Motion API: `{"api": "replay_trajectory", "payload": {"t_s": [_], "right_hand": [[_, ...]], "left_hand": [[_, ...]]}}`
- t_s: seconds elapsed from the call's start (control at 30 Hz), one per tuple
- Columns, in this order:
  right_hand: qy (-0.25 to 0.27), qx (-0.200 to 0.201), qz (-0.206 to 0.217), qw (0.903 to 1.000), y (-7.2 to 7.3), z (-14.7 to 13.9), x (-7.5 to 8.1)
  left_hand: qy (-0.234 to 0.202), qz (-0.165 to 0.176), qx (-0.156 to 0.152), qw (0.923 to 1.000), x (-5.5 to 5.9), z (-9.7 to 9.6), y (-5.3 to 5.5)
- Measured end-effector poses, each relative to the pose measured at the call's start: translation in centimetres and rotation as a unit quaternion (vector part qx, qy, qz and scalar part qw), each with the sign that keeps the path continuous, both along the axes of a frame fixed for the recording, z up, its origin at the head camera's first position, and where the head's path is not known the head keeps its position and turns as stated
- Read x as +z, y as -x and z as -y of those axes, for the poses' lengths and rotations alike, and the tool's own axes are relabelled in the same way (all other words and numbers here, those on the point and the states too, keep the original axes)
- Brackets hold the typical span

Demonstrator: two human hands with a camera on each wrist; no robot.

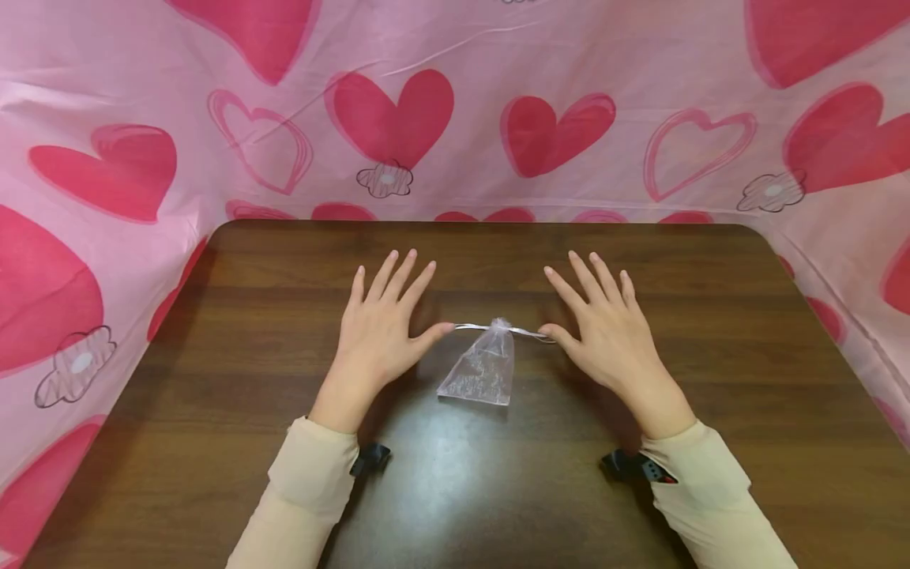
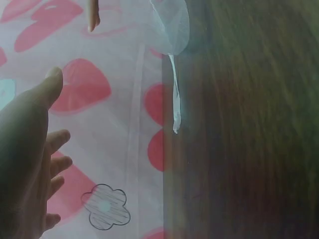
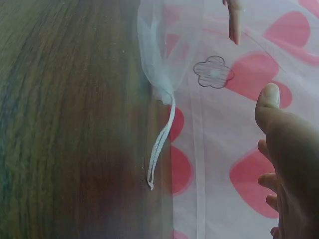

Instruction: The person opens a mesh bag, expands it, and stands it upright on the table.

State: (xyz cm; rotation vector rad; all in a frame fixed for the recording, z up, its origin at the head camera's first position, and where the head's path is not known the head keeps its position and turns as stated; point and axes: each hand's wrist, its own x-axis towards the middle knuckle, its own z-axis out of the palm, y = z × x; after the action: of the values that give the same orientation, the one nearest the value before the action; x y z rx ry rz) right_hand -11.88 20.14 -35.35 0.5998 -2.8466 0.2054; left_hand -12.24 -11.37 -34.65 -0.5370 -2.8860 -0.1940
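A small sheer white organza drawstring bag (image 1: pixel 482 370) lies on the brown wooden table, its neck gathered and its white drawstrings (image 1: pixel 524 332) stretched out to both sides. Left of it my left hand (image 1: pixel 377 332) is held with fingers straight and spread, palm down. The right hand (image 1: pixel 611 336) mirrors it on the other side. From the head, each thumb tip overlaps a string end. In the left wrist view a gap shows between the thumb and the string (image 2: pixel 176 99); the right wrist view likewise shows the looped string (image 3: pixel 159 144) apart from the thumb. Neither hand holds anything.
The wood-grain table (image 1: pixel 213 379) has rounded far corners. Pink cloth with red hearts (image 1: pixel 398 111) hangs behind it and along both sides. Black wrist devices (image 1: pixel 372 458) sit at the cuffs of the beige sleeves (image 1: pixel 313 474).
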Motion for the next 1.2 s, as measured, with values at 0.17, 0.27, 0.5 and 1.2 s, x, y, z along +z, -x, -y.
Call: {"api": "replay_trajectory", "payload": {"t_s": [0.17,0.27,0.5,1.2], "right_hand": [[0.003,0.004,0.024,0.9997,0.3,0.4,-0.1],[0.000,0.006,0.035,0.9994,0.4,0.4,-0.2],[-0.006,0.025,0.040,0.9989,0.7,0.7,-0.5],[0.032,0.082,0.031,0.9956,1.1,2.7,-1.1]], "left_hand": [[0.003,0.005,-0.008,1.0000,-0.3,-0.1,0.6],[0.007,0.007,-0.016,0.9998,-0.3,-0.4,1.0],[0.023,0.023,-0.042,0.9986,-0.5,-1.0,2.1],[0.045,0.059,-0.120,0.9900,-0.7,-3.3,4.0]]}}
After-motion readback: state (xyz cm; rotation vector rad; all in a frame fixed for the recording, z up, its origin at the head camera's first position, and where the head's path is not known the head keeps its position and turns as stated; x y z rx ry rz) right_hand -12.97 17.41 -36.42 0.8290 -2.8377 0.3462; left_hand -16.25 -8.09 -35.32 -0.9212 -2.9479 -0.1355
